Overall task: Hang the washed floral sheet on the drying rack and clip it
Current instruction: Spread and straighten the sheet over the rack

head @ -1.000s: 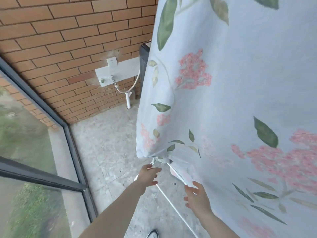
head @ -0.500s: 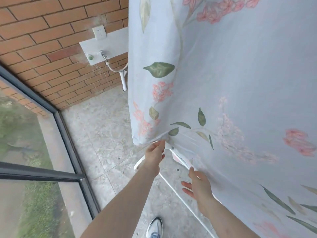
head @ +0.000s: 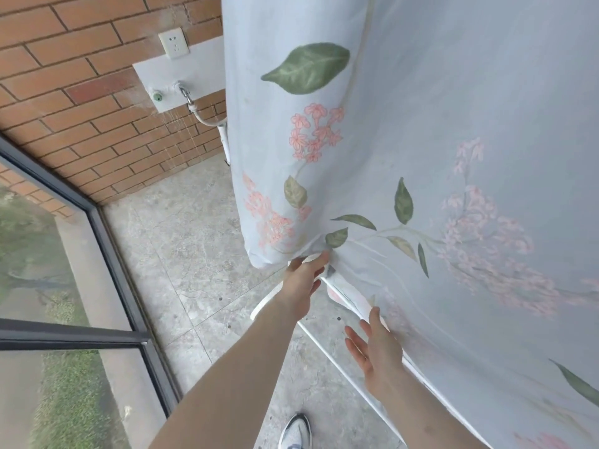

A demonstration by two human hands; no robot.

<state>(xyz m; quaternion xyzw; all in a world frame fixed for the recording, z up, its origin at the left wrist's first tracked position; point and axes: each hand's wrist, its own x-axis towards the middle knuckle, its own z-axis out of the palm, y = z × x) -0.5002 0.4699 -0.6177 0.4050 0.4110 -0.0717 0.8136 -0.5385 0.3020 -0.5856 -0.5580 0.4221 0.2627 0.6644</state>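
I'm on a home balcony or laundry patio: brick wall (head: 81,79), tap (head: 184,92) and socket (head: 173,43), stone floor (head: 194,254), glass railing (head: 48,286), hanging sheet (head: 453,124).

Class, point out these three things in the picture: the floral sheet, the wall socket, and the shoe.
floral sheet (head: 453,124): head view, plain blue cloth.
wall socket (head: 173,43): head view, middle of its white plate.
shoe (head: 295,431): head view, white toe.
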